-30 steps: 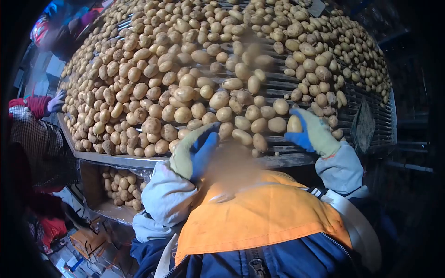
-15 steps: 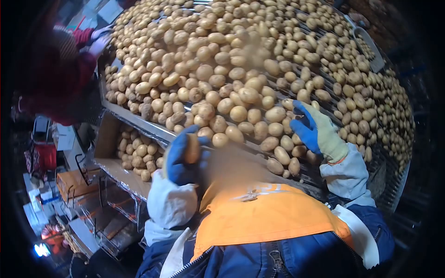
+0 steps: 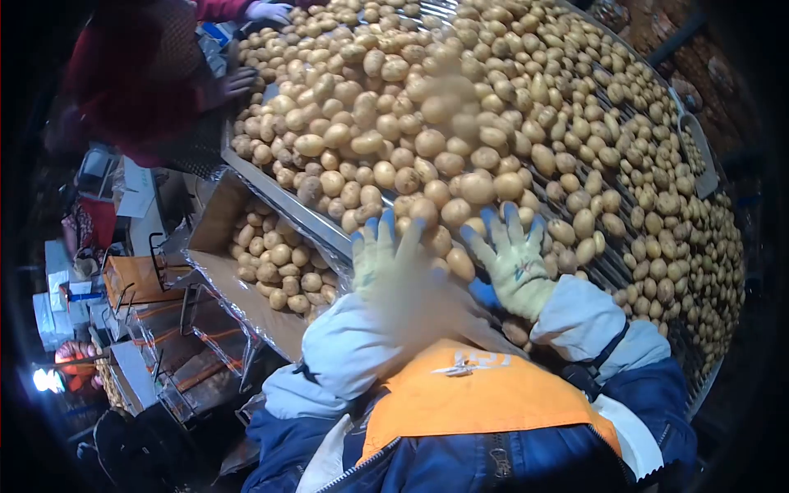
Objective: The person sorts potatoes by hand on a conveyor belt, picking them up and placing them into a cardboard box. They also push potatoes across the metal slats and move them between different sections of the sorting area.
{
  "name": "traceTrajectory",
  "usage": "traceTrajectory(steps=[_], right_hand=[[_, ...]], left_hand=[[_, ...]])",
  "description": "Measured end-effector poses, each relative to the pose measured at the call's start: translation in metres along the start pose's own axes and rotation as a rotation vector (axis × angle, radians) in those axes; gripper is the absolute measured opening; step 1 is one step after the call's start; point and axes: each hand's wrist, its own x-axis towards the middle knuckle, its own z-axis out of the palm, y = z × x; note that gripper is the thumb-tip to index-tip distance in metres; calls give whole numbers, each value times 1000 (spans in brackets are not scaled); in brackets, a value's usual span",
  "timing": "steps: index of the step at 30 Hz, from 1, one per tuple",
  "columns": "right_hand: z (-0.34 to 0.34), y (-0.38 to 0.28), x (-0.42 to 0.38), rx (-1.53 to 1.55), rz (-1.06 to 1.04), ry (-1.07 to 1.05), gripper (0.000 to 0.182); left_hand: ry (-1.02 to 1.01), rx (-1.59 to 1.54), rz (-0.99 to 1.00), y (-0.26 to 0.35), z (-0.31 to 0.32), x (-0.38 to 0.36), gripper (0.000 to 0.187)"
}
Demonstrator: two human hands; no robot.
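Observation:
A thick layer of potatoes [image 3: 477,187] covers the slatted metal table in front of me. My left hand [image 3: 386,256], in a pale glove with blue fingertips, lies palm down with its fingers stretched over the potatoes at the near edge. A blurred smudge hides part of its wrist side. Beside it, my right hand [image 3: 516,267] wears a matching glove, and its spread fingers touch the near potatoes. No potato shows gripped in either hand, though both palms are hidden.
A cardboard box [image 3: 218,283] of potatoes stands left of the table's metal rim [image 3: 288,201]. A scoop [image 3: 704,177] with small potatoes lies far right. At upper left, a co-worker in dark red sleeves [image 3: 123,90] has a gloved hand [image 3: 269,11] over the table.
My left hand has let go of the potato it held and turned palm down, fingers spread. My right hand has shifted left, closer to it. The view has swung somewhat.

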Motion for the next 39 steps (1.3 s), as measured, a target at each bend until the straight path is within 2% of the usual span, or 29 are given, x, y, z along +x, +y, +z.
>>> traceTrajectory(steps=[2, 4, 5, 6, 8, 10, 12, 14, 15, 16, 17, 18, 20, 21, 23, 26, 28, 35, 39], right_hand=[[1, -2, 17, 14, -27, 54, 63], [-15, -3, 38, 0, -24, -24, 65], [-11, 1, 57, -45, -22, -9, 77], [-21, -7, 70, -1, 1, 105, 71], [-18, -4, 108, -58, -75, 153, 69], [-22, -3, 131, -14, -67, 152, 66], [-28, -7, 152, -6, -50, 248, 61], [-37, 1, 165, -12, -63, 234, 55], [-54, 1, 184, -24, 7, 105, 57], [-63, 1, 200, -37, 75, -16, 60], [-41, 7, 211, -90, -81, 517, 47], [-47, 25, 191, -91, -78, 520, 47], [-122, 44, 148, 110, -347, -26, 22], [-126, 43, 156, 107, -353, -24, 22], [-130, 43, 166, 0, -395, 178, 9], [-140, 52, 180, 28, -366, 102, 9], [-137, 56, 195, 34, -348, 127, 12], [-124, 67, 264, 25, -235, 208, 37], [-111, 67, 329, 48, -81, 215, 53]], left_hand=[[47, 32, -7, -15, 8, 14, 95], [71, 64, -119, -27, 8, 37, 96], [-8, 76, -169, -28, 3, 53, 97], [-92, 85, -216, -29, -3, 63, 98], [-99, 53, -202, -45, -10, 82, 100], [-87, -9, -178, -70, -11, 104, 103], [-159, -1, -214, -76, -20, 124, 105], [-161, 38, -183, -85, -16, 131, 105], [-149, -10, -251, -82, -20, 139, 96], [-135, -11, -252, -83, -22, 145, 96], [-126, -5, -243, -86, -22, 149, 95], [-127, -3, -235, -87, -21, 151, 95], [-119, -2, -223, -91, -20, 156, 94], [-116, -1, -222, -92, -21, 158, 94], [-113, -7, -215, -94, -22, 164, 93], [-103, -29, -219, -105, -23, 181, 91], [-101, -52, -222, -113, -20, 195, 90], [-42, -160, -276, -148, -23, 253, 87], [-1, -286, -321, -167, -19, 300, 85]])
